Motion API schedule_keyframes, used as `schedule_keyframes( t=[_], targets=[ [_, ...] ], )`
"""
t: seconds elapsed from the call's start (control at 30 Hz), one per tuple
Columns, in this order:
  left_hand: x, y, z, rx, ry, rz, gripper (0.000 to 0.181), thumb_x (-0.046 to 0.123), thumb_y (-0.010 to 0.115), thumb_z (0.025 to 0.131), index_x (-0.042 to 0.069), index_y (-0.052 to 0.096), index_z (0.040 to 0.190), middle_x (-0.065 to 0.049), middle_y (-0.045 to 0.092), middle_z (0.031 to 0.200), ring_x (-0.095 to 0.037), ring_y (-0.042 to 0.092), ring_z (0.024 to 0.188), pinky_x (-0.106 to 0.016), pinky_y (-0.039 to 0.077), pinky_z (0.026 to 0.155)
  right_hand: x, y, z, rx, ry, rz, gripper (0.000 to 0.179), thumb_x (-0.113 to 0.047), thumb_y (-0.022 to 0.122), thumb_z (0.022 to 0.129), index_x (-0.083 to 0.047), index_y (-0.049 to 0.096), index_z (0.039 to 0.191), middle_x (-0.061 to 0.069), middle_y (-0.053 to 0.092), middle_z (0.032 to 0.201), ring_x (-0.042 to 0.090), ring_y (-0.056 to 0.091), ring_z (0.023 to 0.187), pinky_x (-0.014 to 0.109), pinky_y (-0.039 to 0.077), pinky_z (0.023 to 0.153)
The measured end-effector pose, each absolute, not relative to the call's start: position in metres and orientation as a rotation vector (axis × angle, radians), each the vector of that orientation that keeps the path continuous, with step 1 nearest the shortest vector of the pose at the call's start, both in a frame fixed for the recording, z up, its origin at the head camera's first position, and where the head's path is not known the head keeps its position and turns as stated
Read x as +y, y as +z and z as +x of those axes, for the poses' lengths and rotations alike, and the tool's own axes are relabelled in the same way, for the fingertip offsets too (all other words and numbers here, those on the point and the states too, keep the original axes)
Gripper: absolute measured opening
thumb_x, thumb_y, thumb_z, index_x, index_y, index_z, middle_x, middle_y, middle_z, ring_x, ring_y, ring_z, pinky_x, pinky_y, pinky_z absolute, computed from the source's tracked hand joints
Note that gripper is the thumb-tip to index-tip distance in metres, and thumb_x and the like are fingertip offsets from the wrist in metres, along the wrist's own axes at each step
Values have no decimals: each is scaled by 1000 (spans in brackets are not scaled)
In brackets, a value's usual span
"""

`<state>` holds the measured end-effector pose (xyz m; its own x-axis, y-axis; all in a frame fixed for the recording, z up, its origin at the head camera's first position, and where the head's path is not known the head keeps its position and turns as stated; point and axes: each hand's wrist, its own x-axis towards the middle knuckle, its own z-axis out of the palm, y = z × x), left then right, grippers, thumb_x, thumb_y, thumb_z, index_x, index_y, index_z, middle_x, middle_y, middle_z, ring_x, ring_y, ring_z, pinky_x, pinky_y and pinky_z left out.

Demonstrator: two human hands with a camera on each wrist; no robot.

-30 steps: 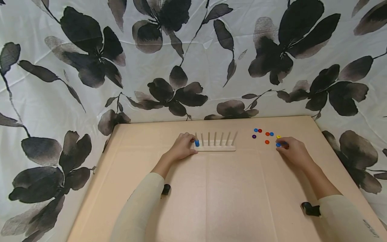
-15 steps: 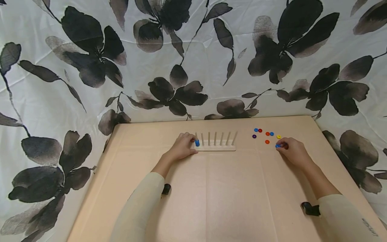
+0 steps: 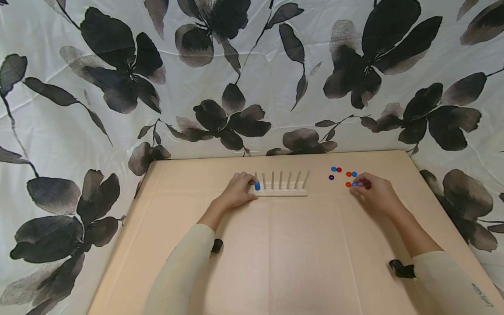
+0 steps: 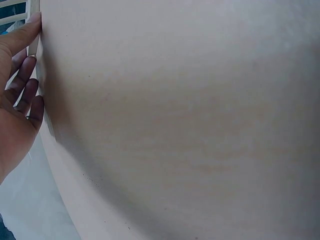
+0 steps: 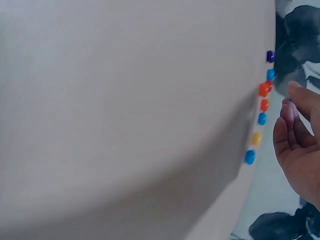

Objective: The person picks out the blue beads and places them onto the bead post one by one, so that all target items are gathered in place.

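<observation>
Pale wood formed the narrow peg rack, a straight bar with a row of thin upright pegs, and from my distant station I saw it towards the far side of the table. Over its leftmost peg sat a bright blue rounded piece; whether it was one bead or several stacked, I could not tell. The left hand gripped that end of the bar, and my left wrist view showed the thumb against the wood.

Well off to the right, the right hand pinched a small round blue bead between thumb and fingertips. Near it lay the loose beads: red, purple, two orange and two blue. Only the right wrist view gave me a yellow bead and a further blue one; the hand hid both from the head camera.

Dark lettering ran along the cream right sleeve, too small for me to read. A black device jutted out by that cuff. Smooth and tan, the table carried faint straight creases, and behind it hung a wrinkled white cloth printed with large black and grey flowers.
</observation>
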<state>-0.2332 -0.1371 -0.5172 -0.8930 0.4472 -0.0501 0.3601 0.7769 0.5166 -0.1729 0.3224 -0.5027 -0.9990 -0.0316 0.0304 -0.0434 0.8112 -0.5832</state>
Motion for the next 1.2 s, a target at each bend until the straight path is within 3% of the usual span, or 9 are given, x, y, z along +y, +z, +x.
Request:
schedule_keyframes(
  t=[0.27, 0.57, 1.2],
  targets=[
    [-137, -520, -233, 2801, 774, 642, 51, 30, 87, 84, 10, 65, 126, -4, 61, 117, -24, 48, 112, -40, 40, 101, 302, -483, -182, -2867, 976, 172, 23, -15, 80, 91, -5, 70, 109, 11, 71, 94, 24, 61, 87, 8, 42, 69],
    [-137, -520, -233, 2797, 773, 641, 51, 30, 87, 85, 9, 65, 126, -4, 61, 117, -25, 48, 114, -41, 40, 103, 267, -450, -196, -2834, 996, 279, 19, -16, 80, 92, -6, 72, 105, 7, 70, 89, 16, 61, 79, 18, 48, 61],
    [-137, -518, -233, 2801, 782, 648, 52, 31, 86, 85, 8, 64, 127, -4, 62, 118, -25, 48, 113, -41, 41, 103, 166, -410, -218, -2751, 1095, 606, 15, -16, 79, 92, -7, 73, 104, 5, 68, 90, 19, 60, 82, 25, 49, 72]
  ],
)
